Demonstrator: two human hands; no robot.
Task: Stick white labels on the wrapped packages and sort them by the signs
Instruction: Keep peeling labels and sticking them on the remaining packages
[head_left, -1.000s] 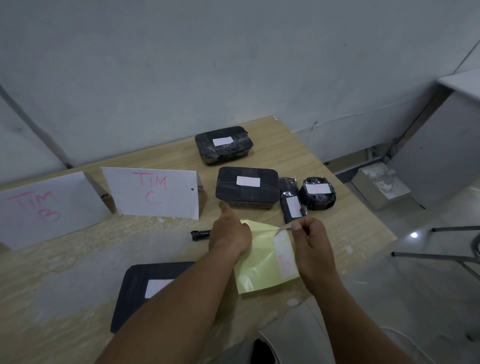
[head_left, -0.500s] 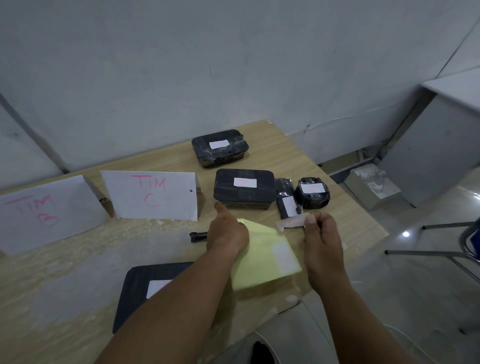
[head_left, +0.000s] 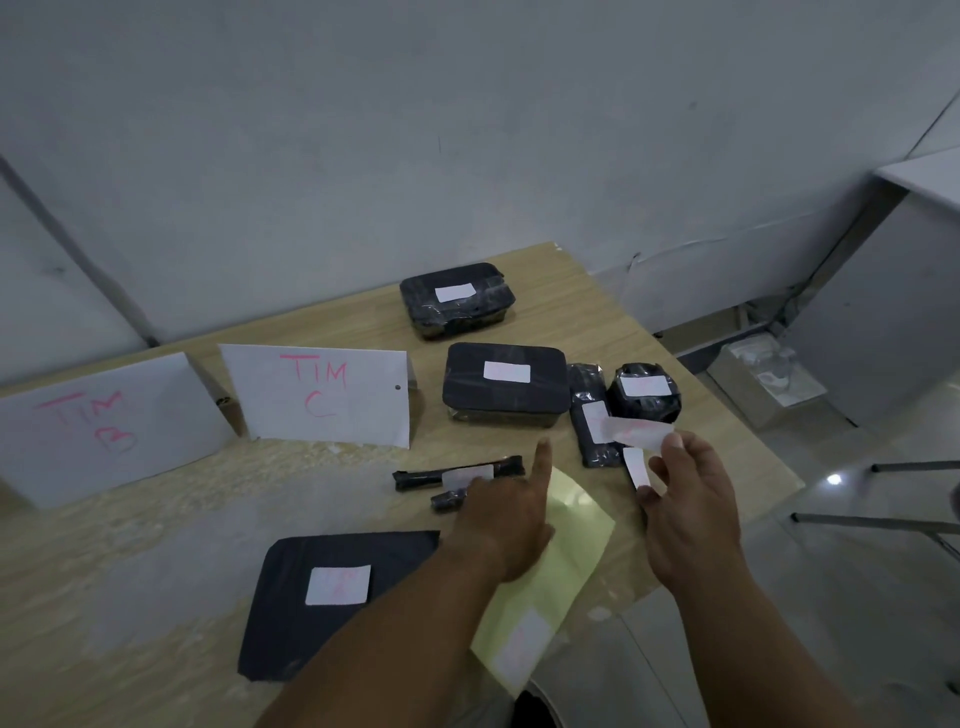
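Observation:
My right hand (head_left: 685, 499) pinches a peeled white label (head_left: 641, 432) above the table's right side; a second small label (head_left: 635, 466) sticks to its fingers. My left hand (head_left: 506, 512) rests on the yellow backing sheet (head_left: 566, 561), thumb raised. A thin black wrapped package (head_left: 457, 474) bearing a label lies just left of that hand. A flat black package (head_left: 332, 597) with a label lies near me. Behind the hands sit labelled black packages: a box (head_left: 501, 384), a far box (head_left: 457, 300), a narrow one (head_left: 592, 415), a round one (head_left: 644, 392).
Two paper signs stand at the left: "TIM C" (head_left: 322, 395) and "TIM B" (head_left: 98, 426). The wooden table's right edge (head_left: 769, 457) runs close to my right hand. Beyond it are a grey cabinet (head_left: 893, 291), a box on the floor (head_left: 763, 379) and metal chair legs (head_left: 883, 514).
My right hand peeled the label fully off the sheet and lifted it up and right. My left hand and the sheet slid towards me, uncovering the thin package.

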